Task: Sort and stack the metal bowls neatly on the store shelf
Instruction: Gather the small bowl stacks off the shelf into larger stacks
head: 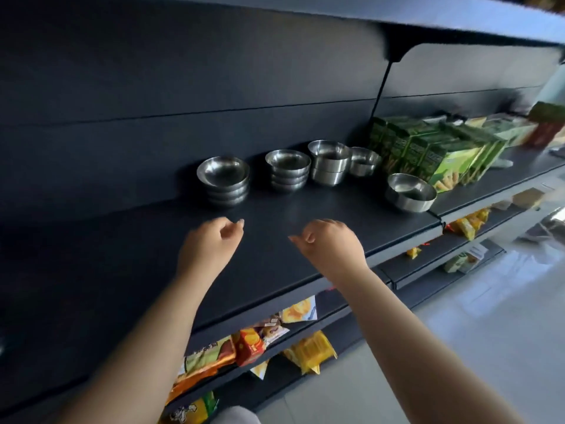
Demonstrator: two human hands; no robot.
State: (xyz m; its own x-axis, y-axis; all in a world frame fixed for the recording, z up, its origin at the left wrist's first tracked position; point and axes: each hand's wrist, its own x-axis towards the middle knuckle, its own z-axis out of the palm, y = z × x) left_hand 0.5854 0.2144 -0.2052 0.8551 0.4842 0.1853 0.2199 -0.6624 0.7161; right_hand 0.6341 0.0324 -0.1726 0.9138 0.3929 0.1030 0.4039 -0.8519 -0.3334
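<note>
While both arms reach up from the bottom of the frame, the left hand (211, 240) and the right hand (330, 241) hover over the dark shelf (305, 221) at centre frame, near each other but apart, each with its fingers loosely curled and holding nothing; neither touches a bowl

Above the hands, along the back of the shelf, stand the metal bowls. Left of centre is a stack of rounded bowls (224, 182). Just to its right, apart from it, is a second stack of rounded bowls (288, 170). Beside that, right of centre, is a stack of straight-walled bowls (329, 163), and a single small bowl (363, 162) sits just beside it, partly behind it. Nearer the shelf's front edge, at centre right, a wider single bowl (411, 192) stands alone, upright, well apart from the stacks

Green boxes (428, 151) fill the shelf to the right of the bowls, the nearest just beside the wide bowl. Lower in the frame, under the shelf, yellow and orange snack packets (253, 344) lie on the lower shelves, blurred
</note>
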